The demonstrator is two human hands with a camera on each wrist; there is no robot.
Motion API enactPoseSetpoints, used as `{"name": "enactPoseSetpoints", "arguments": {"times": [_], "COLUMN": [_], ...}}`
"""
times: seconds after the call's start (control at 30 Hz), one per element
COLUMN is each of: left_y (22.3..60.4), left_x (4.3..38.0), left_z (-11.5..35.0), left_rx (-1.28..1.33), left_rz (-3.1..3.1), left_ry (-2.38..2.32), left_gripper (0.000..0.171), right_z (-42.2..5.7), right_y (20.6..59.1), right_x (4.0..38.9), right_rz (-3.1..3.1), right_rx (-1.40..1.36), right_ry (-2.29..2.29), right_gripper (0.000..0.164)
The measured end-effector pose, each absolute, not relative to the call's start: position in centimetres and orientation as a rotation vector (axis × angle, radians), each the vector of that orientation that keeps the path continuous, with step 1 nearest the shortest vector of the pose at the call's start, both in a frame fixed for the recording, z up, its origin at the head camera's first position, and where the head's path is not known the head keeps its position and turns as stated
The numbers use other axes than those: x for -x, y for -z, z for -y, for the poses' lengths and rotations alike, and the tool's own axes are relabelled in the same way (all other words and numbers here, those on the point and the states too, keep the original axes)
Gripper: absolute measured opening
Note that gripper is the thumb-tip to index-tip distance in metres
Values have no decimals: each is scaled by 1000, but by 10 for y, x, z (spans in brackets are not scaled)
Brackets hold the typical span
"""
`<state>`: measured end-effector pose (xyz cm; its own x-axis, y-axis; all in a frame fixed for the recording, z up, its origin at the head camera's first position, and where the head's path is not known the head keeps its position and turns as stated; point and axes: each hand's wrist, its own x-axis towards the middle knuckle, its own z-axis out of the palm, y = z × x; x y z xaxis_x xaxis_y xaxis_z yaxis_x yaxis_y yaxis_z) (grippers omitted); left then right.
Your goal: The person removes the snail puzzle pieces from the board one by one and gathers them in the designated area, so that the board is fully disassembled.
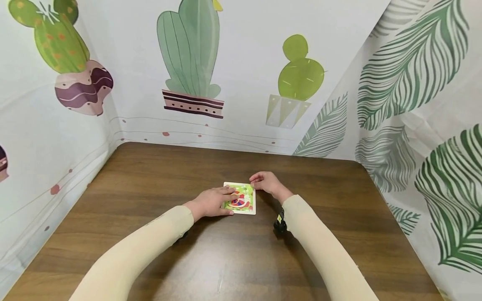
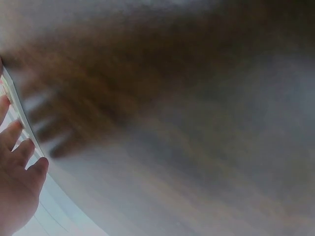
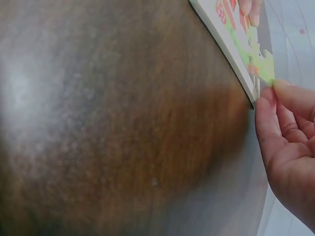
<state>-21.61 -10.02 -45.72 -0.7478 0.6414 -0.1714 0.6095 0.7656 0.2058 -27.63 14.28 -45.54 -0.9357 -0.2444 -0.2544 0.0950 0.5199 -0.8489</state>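
Observation:
A small square picture puzzle (image 1: 244, 212) with a white rim and a green, red and blue picture lies flat on the brown table. My left hand (image 1: 212, 202) rests on its left part, fingers spread and fairly straight, covering some of the picture. At the far right corner my right hand (image 1: 268, 184) pinches a green puzzle piece (image 3: 266, 66) between thumb and fingertip. In the right wrist view that piece stands tilted up from the board, over the rim. Only the left fingers and palm show at the edge of the left wrist view.
The brown wooden table (image 1: 150, 175) reaches out on all sides of the puzzle. Behind it and along both sides hangs a white cloth (image 1: 248, 83) printed with cacti and leaves. A dark wrist device (image 1: 280, 225) sits under the right sleeve.

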Motion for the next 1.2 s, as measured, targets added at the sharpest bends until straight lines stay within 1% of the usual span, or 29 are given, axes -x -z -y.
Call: {"name": "enactPoseSetpoints", "arguments": {"times": [0.2, 0.57, 0.83, 1.2], "left_y": [456, 457, 455, 454], "left_x": [215, 215, 215, 215], "left_z": [100, 100, 99, 99], "left_rx": [-975, -986, -991, -988], "left_rz": [-2729, -2737, -2739, -2738], "left_ry": [-199, -217, -203, -208], "left_gripper": [62, 62, 62, 62], "right_z": [-138, -136, -141, -149], "right_y": [459, 459, 453, 452], "right_x": [277, 276, 275, 280], "right_rz": [-2416, -2348, -2377, -2327], "right_rx": [77, 28, 109, 157], "right_ry": [1421, 1503, 1397, 1273], "right_gripper": [19, 17, 23, 25]}}
